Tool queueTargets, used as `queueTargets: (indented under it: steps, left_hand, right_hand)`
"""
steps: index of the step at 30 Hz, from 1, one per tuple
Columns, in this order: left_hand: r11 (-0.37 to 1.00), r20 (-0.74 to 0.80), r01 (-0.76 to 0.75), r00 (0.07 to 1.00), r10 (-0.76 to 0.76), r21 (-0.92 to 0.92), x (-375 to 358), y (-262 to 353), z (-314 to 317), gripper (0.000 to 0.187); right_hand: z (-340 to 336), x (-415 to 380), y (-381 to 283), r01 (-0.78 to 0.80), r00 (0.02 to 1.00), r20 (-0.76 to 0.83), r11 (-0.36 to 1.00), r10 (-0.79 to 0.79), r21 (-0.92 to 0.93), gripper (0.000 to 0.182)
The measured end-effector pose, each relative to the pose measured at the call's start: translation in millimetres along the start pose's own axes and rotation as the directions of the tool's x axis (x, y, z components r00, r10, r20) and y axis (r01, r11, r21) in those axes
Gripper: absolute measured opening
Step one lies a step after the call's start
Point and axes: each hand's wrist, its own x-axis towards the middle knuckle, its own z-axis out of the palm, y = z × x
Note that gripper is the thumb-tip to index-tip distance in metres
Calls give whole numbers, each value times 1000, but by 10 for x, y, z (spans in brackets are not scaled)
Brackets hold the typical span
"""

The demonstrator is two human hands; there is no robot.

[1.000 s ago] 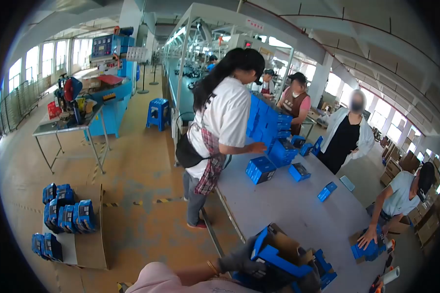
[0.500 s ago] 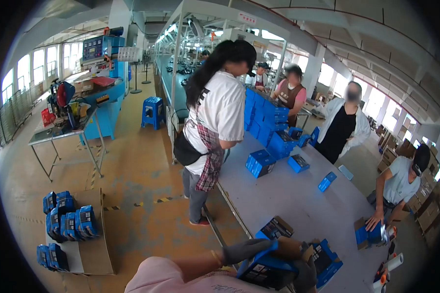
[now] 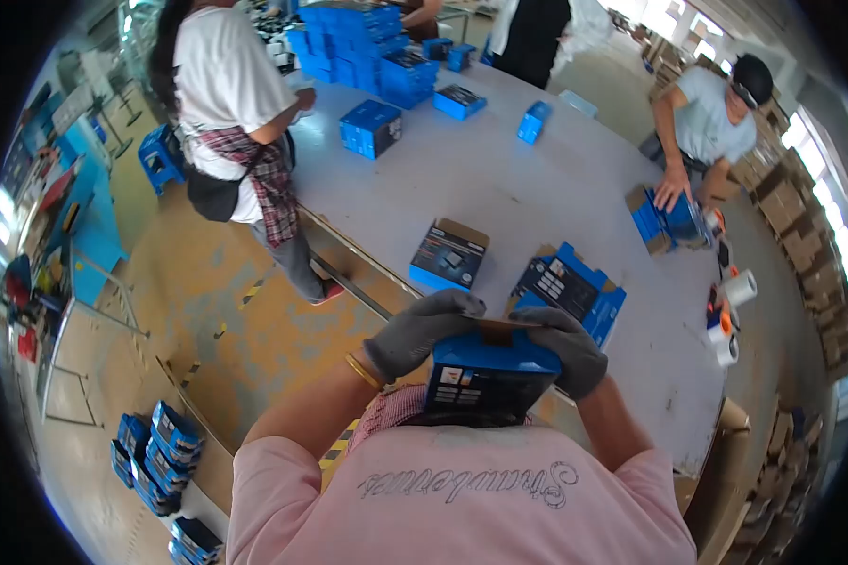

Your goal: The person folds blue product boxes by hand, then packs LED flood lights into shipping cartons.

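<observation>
A long grey tabletop stands on a worn yellowish floor (hazard-tape marks), a blue stool beside it.

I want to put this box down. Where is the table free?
Bare table lies between the single blue box by the stack and the two open boxes near both hands. The far stack is crowded.

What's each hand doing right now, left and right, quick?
Left hand: grey-gloved, closed on the left side of the blue cardboard box.
Right hand: grey-gloved, closed on the same box's right side.
</observation>
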Motion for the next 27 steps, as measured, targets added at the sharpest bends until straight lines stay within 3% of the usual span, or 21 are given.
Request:
queueTargets:
  steps: [2,3,5,7,8,9,11,16,19,20,22,23,25,26,27]
  left_hand:
    - [988,187,76,981,-50,-136,61,39,-58,22]
    - [973,275,118,960,-60,-197,90,66,-95,22]
    - [974,241,163,950,-197,156,176,164,-98,25]
    - [807,129,259,916,-379,531,236,501,118,25]
    - [668,114,184,920,-376,722,274,607,221,33]
    - [651,131,140,928,-350,746,315,597,220,36]
    - [607,165,50,942,-293,793,379,589,202,41]
    - [320,153,-23,908,-390,947,533,578,233,50]
    - [189,148,-70,886,-439,979,629,546,199,46]
    - [147,147,-89,877,-457,985,654,538,177,43]
    - [355,237,-95,894,-381,930,652,565,55,41]
    - [453,273,-99,901,-338,886,637,570,-35,40]
    - [378,495,-437,866,-69,817,597,341,-449,41]
    - [304,593,-581,802,62,754,564,225,-594,42]
    - [475,469,-494,865,179,728,508,168,-633,44]
  right_hand:
    - [-91,21,-70,-193,981,39,960,189,202,23]
    - [-177,47,-106,-240,969,112,951,221,196,23]
    - [-377,88,-166,-332,924,258,927,283,173,25]
    - [-296,156,-329,-248,927,199,919,317,-305,34]
    - [-223,185,-428,-196,931,166,827,326,-527,41]
    - [-202,206,-473,-139,934,133,682,331,-718,49]
    - [-232,276,-490,-119,921,147,618,362,-777,52]
    - [-97,449,-593,-49,858,128,329,497,-943,54]
    - [-91,534,-499,15,871,129,237,473,-971,55]
    - [-109,569,-502,-26,853,143,313,503,-949,57]
    - [-167,689,-550,-102,818,184,452,545,-886,63]
    - [-232,679,-535,-132,841,245,622,482,-772,66]
    - [-336,597,-472,-164,887,321,876,332,-454,72]
    - [-222,602,-501,-117,881,243,685,406,-719,82]
    - [-106,598,-525,-41,896,242,611,373,-791,83]
